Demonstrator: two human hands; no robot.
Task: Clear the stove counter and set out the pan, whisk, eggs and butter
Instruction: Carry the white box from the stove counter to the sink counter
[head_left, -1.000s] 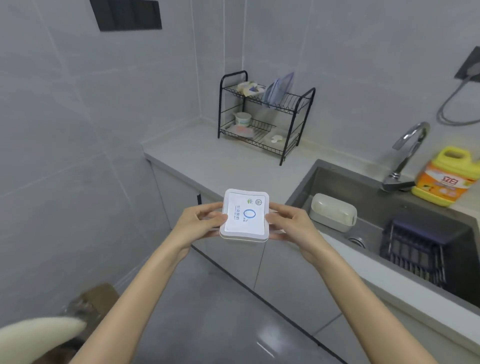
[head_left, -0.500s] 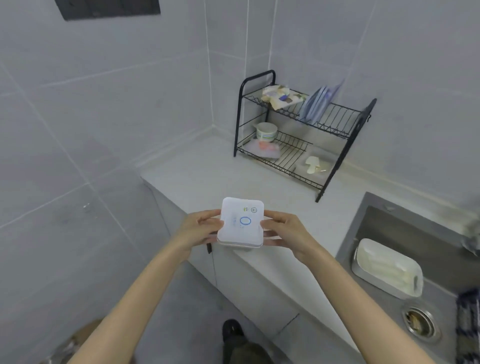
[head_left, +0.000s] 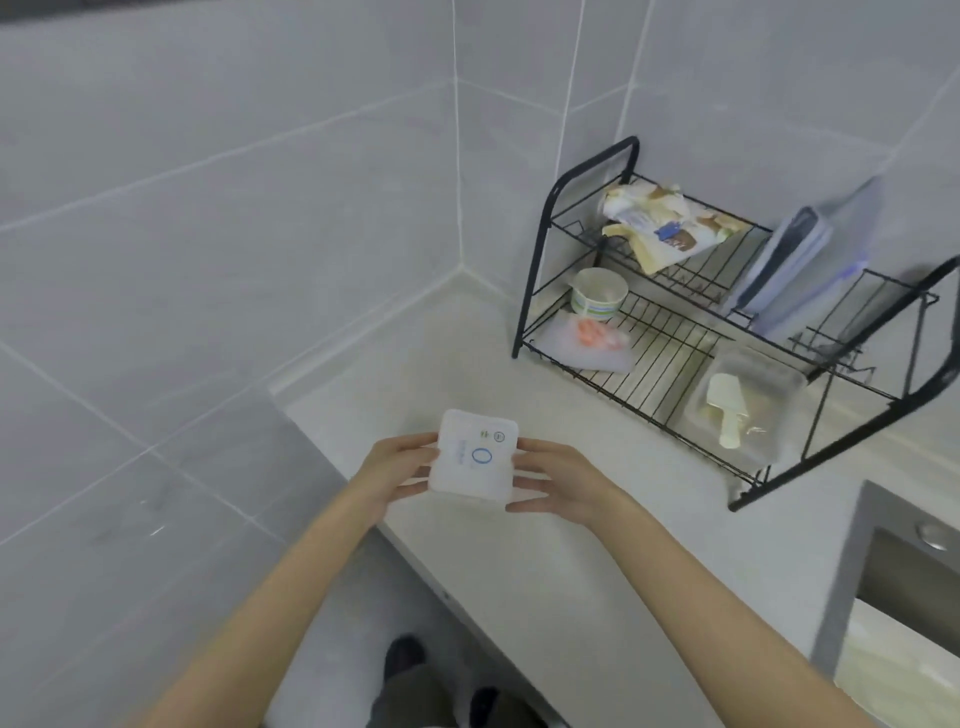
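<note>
A small white square box (head_left: 474, 456) with a blue oval mark on its lid is held level between both hands, just above the left end of the pale counter (head_left: 524, 561). My left hand (head_left: 396, 470) grips its left side with curled fingers. My right hand (head_left: 555, 480) grips its right side. No pan, whisk or eggs are in view.
A black two-tier wire rack (head_left: 670, 332) stands at the counter's back, holding a crumpled packet (head_left: 660, 221), lids (head_left: 800, 260), a striped cup (head_left: 598, 299), a pink-filled bag (head_left: 587, 338) and a clear tub with a scoop (head_left: 737, 408). The sink's corner (head_left: 904, 582) lies at the right. Tiled walls close the left and back.
My view has swung left and down, away from the sink. Both hands have carried the white box over the counter's left end, nearer the rack.
</note>
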